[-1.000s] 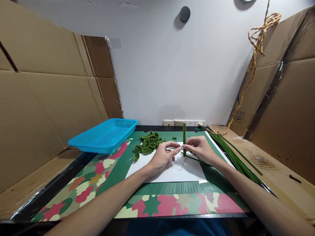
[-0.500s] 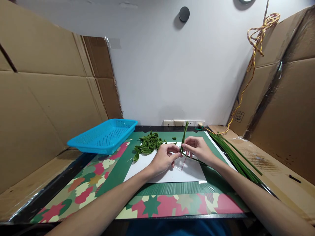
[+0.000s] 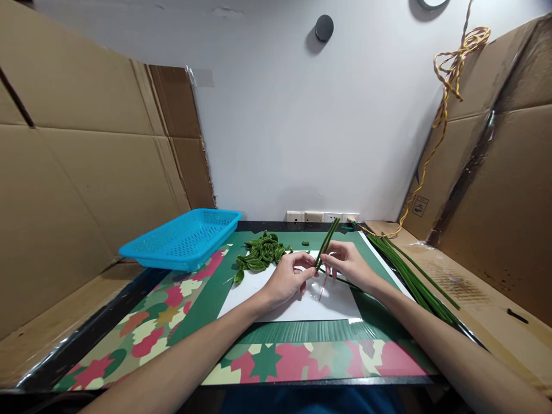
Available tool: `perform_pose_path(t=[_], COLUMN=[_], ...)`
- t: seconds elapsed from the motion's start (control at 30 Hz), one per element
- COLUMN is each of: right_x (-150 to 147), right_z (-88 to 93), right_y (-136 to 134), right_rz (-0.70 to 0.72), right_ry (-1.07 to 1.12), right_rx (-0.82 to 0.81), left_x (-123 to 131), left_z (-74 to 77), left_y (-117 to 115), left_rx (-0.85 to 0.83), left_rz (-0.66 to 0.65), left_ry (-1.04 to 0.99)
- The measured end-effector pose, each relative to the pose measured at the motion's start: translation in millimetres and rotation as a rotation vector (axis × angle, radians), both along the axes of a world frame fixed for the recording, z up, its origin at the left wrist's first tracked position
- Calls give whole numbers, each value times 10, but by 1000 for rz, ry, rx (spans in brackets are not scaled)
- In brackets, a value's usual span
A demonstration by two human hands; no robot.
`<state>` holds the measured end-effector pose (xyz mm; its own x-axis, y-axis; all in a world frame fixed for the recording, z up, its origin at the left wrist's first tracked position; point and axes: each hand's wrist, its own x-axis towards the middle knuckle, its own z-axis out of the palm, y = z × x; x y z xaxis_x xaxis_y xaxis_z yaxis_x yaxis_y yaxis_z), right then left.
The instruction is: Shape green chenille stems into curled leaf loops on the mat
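My left hand (image 3: 291, 278) pinches the lower end of green pipe cleaners (image 3: 328, 241) over a white sheet (image 3: 284, 307). They stand up from the fingertips, leaning right, with more than one strand side by side. My right hand (image 3: 347, 264) is closed at the same pipe cleaners, thumb and finger touching them from the right. Another green strand (image 3: 342, 280) runs low beneath my right hand. A thin red line (image 3: 322, 287) shows on the sheet below. Left of the hands lies a pile of looped green pipe-cleaner pieces (image 3: 265, 250).
A blue perforated basket (image 3: 185, 261) stands at the left. Long straight pipe cleaners (image 3: 409, 282) lie in a bundle at the right. Cardboard walls (image 3: 99, 167) flank the table. A yellow twisted cable (image 3: 431, 155) hangs down to the sockets (image 3: 314, 217).
The upper ends of the pipe cleaners have tilted to the right and spread slightly apart. Both hands have stayed nearly in place.
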<state>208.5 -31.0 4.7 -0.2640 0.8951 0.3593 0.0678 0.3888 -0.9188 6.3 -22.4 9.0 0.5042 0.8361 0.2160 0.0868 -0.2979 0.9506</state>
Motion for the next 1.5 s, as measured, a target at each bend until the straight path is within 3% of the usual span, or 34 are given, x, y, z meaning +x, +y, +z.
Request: perform_pose_path(t=[0.63,0.97,1.3,1.5], right_x=[-7,13,-9,-21], right_z=[-18,67,24,23], right_y=[6,-18,-7,-8], right_rz=[26,-115,17,18], right_ry=[3,97,22,69], right_rx=[3,-10,19,-26], left_x=[-19,-34,-33,-33], left_z=[15,2,3,-4], left_y=[-1,-26,-11,-5], left_rx=[21,-83,-98,-110], left_rz=[-91,-107,-140,-145], left_ry=[-2,26,-34,-51])
